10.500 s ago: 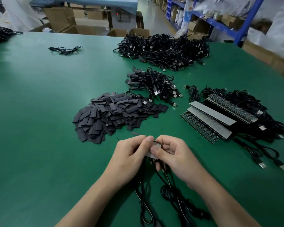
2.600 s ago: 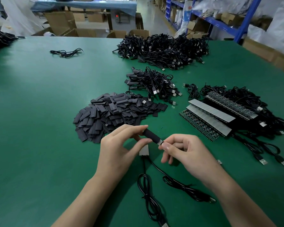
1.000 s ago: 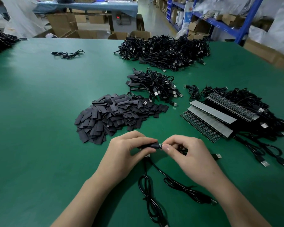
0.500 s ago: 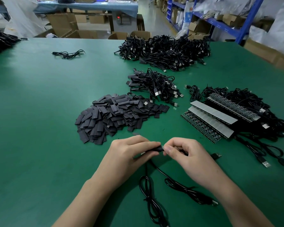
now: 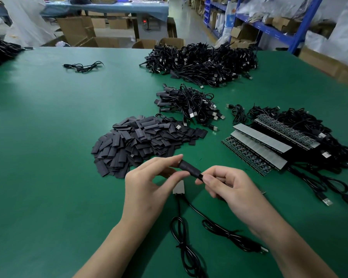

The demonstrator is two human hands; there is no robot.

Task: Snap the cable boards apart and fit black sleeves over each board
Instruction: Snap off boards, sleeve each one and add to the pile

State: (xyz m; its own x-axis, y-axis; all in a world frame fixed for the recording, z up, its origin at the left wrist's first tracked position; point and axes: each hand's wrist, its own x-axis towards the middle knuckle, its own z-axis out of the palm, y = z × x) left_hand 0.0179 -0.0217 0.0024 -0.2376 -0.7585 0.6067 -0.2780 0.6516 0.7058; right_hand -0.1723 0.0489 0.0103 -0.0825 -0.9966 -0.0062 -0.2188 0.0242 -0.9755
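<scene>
- Fingers [image 5: 166, 160] of the left hand [image 5: 147, 191], thumb and forefinger, pinch the upper left end of a black sleeve [image 5: 189, 169] held above the green table [image 5: 48, 157], just below the frame's centre.
- The right hand [image 5: 237, 191] has its fingers curled and pinches the sleeve's lower right end; the sleeve slants down to the right between the two hands.
- A bare grey board [image 5: 178, 187] lies on the table below the sleeve, and its black cable [image 5: 182, 239] runs to the bottom edge.
- A second cable [image 5: 227, 233] lies coiled under the right wrist.
- The pile of loose sleeves [image 5: 141, 141] sits just above the left hand.
- Uncut board strips [image 5: 257, 145] with their leads lie at mid right.
- Two heaps of cables [image 5: 191, 103] [image 5: 201, 61] lie above centre.
</scene>
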